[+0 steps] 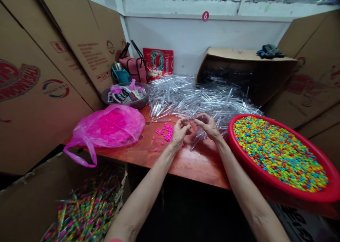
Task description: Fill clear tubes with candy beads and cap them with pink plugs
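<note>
My left hand (pixel 181 131) is closed in a pinch above the red-brown tabletop, beside a scatter of small pink caps (pixel 167 131). Whatever sits between its fingers is too small to make out. Close by on the right, my right hand (pixel 208 125) has thumb and forefinger pinched together, with its fingertips pointing at the left hand. Something clear and thin seems to lie at those fingertips, but it blends into the background. Just beyond both hands spreads a big heap of clear plastic tubes (pixel 180 96), some reaching beneath the right hand.
A red basin (pixel 281 196) of multicoloured candies stands right. Left are a pink plastic bag (pixel 119 125), a grey bowl (pixel 140 102) and, lower, a carton (pixel 23 196) of filled tubes. A tipped cardboard box (pixel 247 53) backs the heap. Tall cartons (pixel 34 57) flank the table.
</note>
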### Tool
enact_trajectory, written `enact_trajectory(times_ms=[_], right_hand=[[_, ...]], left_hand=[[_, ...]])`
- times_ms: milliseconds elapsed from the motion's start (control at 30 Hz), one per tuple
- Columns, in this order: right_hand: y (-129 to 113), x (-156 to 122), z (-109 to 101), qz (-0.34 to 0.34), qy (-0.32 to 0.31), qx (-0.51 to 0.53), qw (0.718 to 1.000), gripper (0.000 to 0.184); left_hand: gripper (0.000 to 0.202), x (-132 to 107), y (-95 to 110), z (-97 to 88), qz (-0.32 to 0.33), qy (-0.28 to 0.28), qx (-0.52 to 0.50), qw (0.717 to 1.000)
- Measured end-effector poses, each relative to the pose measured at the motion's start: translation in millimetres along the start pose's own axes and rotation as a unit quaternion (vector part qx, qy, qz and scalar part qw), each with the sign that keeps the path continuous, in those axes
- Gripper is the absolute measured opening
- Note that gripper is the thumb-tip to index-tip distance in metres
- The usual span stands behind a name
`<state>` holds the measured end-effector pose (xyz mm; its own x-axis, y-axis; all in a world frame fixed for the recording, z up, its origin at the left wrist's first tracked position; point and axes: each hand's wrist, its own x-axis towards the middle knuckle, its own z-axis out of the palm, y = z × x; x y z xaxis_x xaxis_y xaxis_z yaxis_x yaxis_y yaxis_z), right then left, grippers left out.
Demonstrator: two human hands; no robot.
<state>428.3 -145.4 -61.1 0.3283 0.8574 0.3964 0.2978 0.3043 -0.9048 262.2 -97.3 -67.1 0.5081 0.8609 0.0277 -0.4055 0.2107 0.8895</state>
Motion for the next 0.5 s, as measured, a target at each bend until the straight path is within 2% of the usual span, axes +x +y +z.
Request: enact_trajectory(times_ms=[67,200,300,400,500], right_hand=[[-0.7,-1.0,1.4,-0.012,-0.018,-0.008,1.000,0.033],[-7.5,-0.8,9.0,-0.023,-0.064,0.001,0.998,0.040],[-13.3,0.3,14.4,-0.017,-0.092,0.024,0.995,0.046],[-13.3,0.9,14.8,-0.020,-0.113,0.048,0.992,0.045],[-9.0,0.7,12.1,-0.017,-0.125,0.034,0.991,0.043]], left_hand=[[0.045,5.6,4.3,3.6,0.025,0.005,0.045,0.999],[0.058,20.0,21.4,17.5,0.062,-0.024,0.112,0.992],[0.040,29.5,30.3,23.4,0.087,-0.062,0.156,0.982],[0.030,32.0,32.2,19.0,0.092,-0.094,0.175,0.976],[0.028,28.3,32.9,9.9,0.114,-0.084,0.166,0.976]])
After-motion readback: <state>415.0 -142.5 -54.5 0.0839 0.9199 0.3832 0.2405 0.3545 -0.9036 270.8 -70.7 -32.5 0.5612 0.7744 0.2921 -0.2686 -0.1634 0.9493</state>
